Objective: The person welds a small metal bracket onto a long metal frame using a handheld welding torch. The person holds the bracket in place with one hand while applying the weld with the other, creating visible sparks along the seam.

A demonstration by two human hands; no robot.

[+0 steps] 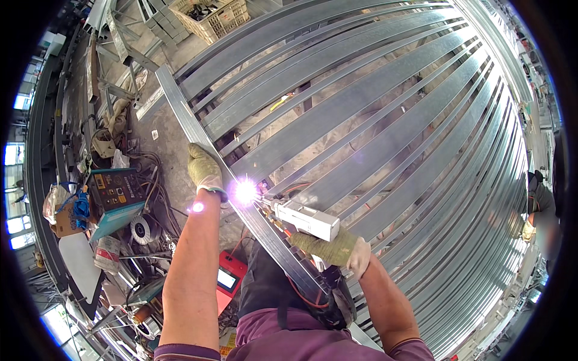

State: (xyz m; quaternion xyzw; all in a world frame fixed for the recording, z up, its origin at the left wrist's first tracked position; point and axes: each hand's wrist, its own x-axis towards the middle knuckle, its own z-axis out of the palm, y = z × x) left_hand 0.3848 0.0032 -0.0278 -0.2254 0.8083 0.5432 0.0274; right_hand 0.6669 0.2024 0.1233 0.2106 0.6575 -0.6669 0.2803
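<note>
My right hand (331, 247), in a greenish work glove, is wrapped round the grip of a handheld welding gun (308, 220) with a white boxy body. Its nozzle points left, and a bright white-purple welding glare (245, 191) burns at its tip, hiding the joint beneath. That glare lies on a grey metal end rail (265, 234), where long flat metal bars (337, 123) meet it. My left hand (205, 168), also gloved, is closed at the rail's left edge, just up and left of the glare; its fingertips are partly hidden.
A teal-sided machine with a dark control panel (117, 188) stands at left among cables and a wire spool (142, 229). A red box with a screen (229, 280) sits near my legs. A plastic crate (212, 21) stands at the back. Another person (540, 201) is at far right.
</note>
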